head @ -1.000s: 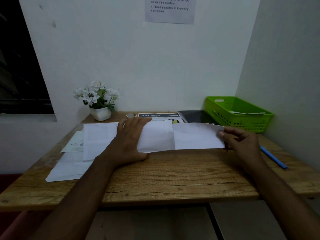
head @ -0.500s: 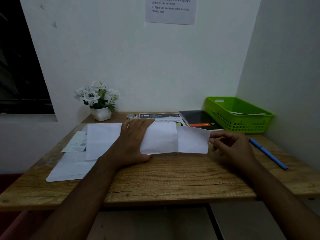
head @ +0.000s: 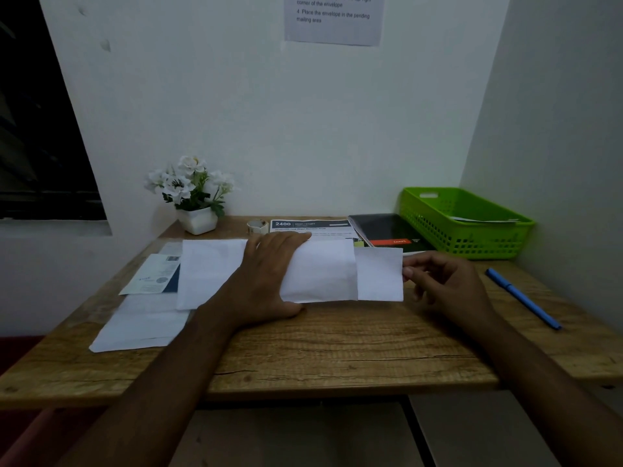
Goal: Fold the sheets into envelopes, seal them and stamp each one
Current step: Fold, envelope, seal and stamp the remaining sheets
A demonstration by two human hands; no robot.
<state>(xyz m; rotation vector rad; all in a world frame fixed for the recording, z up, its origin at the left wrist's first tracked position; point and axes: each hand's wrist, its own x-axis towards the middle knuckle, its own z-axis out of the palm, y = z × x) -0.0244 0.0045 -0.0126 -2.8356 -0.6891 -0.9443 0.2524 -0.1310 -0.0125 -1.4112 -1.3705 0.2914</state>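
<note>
Desk: wood-grain top (head: 337, 348) set into a white-walled corner; we look down on it from above the hands.
Left hand: we see the left hand (head: 269, 278) laid flat on the middle of the sheet, fingers straight and close together, pressing the paper to the desk. It grips nothing.
Right hand: the right hand (head: 445, 284) sits at the sheet's right end, fingers curled, thumb and forefinger pinching the paper's edge.
Sheet: the white sheet (head: 320, 271) lies across the desk's centre, long side running left to right. Its middle panel overlaps a narrower right-hand flap (head: 379, 274), and we cannot tell whether that flap lies fully flat.
Left of the sheet: loose sheets (head: 141, 325) spread toward the desk's left edge, partly under the sheet's left end. A printed leaflet (head: 151, 274) rests on top of them.
Back edge: a tape roll (head: 257, 226) stands just beyond the left fingertips. Beside it we see a printed page (head: 310, 225) headed "2400", then a black notebook (head: 384, 230) with a red strip. Potted white flowers (head: 197, 220) stand at the back left.
Right side: a green basket (head: 472, 230) fills the back right corner, with paper inside. A blue pen (head: 522, 298) lies on the desk near the right hand, not touching it.
Wall: a paper notice (head: 333, 18) hangs above, and we can read lines about stamps and a pending mailing area.
</note>
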